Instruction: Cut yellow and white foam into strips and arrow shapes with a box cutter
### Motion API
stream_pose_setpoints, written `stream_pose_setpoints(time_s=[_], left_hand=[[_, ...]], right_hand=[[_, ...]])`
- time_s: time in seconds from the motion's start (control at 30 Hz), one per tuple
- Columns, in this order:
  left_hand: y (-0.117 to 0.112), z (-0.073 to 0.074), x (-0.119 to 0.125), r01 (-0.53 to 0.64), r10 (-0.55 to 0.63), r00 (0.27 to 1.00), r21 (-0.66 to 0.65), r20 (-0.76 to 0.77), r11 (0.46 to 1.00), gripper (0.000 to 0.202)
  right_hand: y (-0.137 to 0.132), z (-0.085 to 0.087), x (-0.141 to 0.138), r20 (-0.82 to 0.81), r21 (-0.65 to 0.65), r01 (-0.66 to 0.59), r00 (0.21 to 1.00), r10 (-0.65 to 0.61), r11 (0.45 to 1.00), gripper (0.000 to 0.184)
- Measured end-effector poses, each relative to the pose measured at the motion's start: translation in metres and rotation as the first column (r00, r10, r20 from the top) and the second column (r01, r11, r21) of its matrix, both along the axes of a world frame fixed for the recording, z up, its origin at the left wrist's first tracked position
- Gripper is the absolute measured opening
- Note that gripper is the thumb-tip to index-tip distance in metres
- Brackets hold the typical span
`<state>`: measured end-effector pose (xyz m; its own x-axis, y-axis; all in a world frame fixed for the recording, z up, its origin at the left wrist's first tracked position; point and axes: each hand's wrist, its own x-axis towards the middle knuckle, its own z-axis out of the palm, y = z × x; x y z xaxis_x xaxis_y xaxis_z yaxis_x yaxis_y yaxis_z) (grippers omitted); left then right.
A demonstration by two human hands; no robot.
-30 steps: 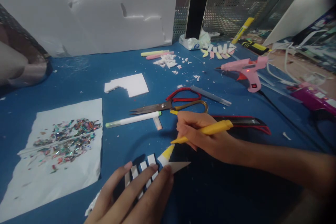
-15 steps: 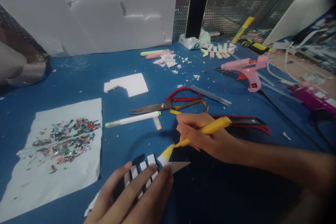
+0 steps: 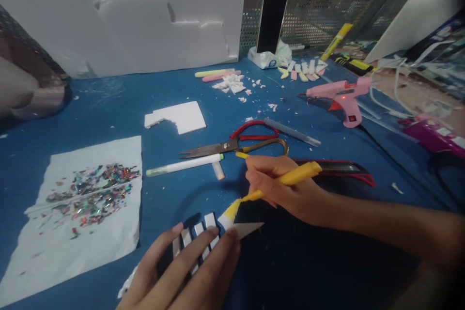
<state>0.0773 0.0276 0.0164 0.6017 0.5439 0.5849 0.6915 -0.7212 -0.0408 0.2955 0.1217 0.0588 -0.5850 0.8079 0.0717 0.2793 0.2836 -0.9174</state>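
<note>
My right hand (image 3: 279,186) pinches a yellow marker (image 3: 300,173). Its tip touches a small white piece with a yellow-coloured end (image 3: 231,211). My left hand (image 3: 196,266) lies with fingers spread over a row of several white strips (image 3: 210,223), pressing them on the blue table; the palm side is hidden. A pale pointed piece (image 3: 250,229) sticks out beside my left index finger. Just beyond the right hand lie scissors (image 3: 225,147) with red and tan handles and a red and black cutter (image 3: 341,168). A white pen with green ends (image 3: 185,164) rests in front of the scissors.
On the left, a white sheet (image 3: 119,232) bears shiny coloured flakes. Farther back are a cut white foam board (image 3: 189,117), white scraps (image 3: 230,84) and a propped phone (image 3: 271,22). A pink glue gun (image 3: 350,94) with its cable lies at right.
The view has shifted very slightly. Otherwise both hands and the marker stay almost where they were, the tip still at the yellow end of the white piece.
</note>
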Motion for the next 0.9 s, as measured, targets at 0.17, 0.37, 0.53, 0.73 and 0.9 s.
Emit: stream_pose_setpoints(time_s=[0.17,0.37,0.53,0.73,0.9], left_hand=[[0.0003,0.0005,0.0004,0.0,0.0,1.0,-0.009,0.014,1.0,0.026],[0.0012,0.0004,-0.0002,0.008,-0.008,1.0,0.003,0.003,1.0,0.026],[-0.0005,0.0003,-0.0015,0.018,-0.018,1.0,-0.012,-0.001,1.0,0.027],[-0.0005,-0.0001,-0.0021,0.016,-0.016,1.0,-0.001,-0.006,1.0,0.029],[0.0006,-0.0008,0.0004,0.006,-0.006,1.0,0.003,0.014,1.0,0.027]], right_hand=[[-0.0003,-0.0003,0.001,0.0,-0.004,-0.001,1.0,0.001,1.0,0.037],[-0.0012,0.0001,0.001,0.013,-0.01,0.004,1.0,-0.004,1.0,0.037],[-0.0011,0.0007,0.0012,0.011,-0.029,-0.004,1.0,0.004,1.0,0.038],[-0.0007,-0.0015,0.0019,-0.005,-0.061,-0.086,0.996,0.086,0.994,0.032],[-0.0015,-0.0029,0.0035,0.015,-0.08,-0.105,0.994,0.107,0.991,0.03]])
